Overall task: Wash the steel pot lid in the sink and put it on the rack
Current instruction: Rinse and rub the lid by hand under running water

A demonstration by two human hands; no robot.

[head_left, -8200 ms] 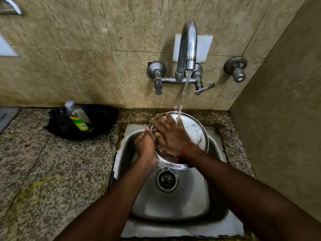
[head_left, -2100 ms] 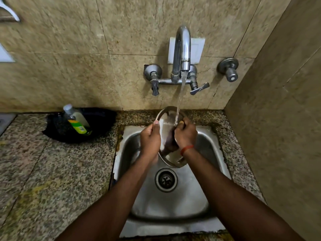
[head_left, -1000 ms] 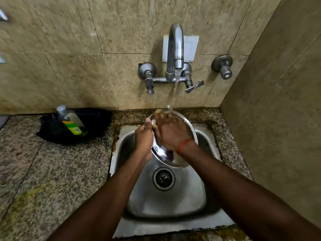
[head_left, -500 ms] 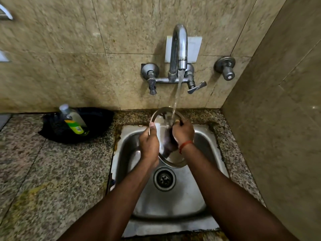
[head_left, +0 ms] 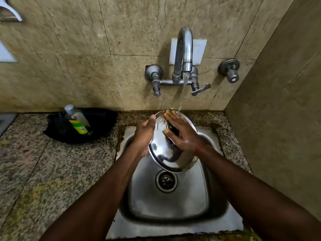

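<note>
Since half a second ago, the steel pot lid (head_left: pixel 163 153) has swung from near edge-on to show you its polished face, and the right hand (head_left: pixel 182 136) has left the rim to lie flat on that face. Hold status: the left hand (head_left: pixel 143 136) supplies the only grip, with its thumb hooked over the upper left rim and its fingers hidden behind; the right hand has straight fingers pressed on the steel and encloses nothing. Location: the lid hangs in the air over the far half of the sink (head_left: pixel 173 202), above the drain (head_left: pixel 166 181), with its upper edge under the water stream (head_left: pixel 182 94) from the tap (head_left: pixel 185 49). Hazard: wet steel held at one rim can pivot or slip if you rub hard, and would probably fall into the basin; the tilted face may also throw water onto the table (head_left: pixel 52 171). Orientation: the lid stands steeply tilted, face toward the lower left of the frame, its apparent long axis running from upper centre down toward the drain.
</note>
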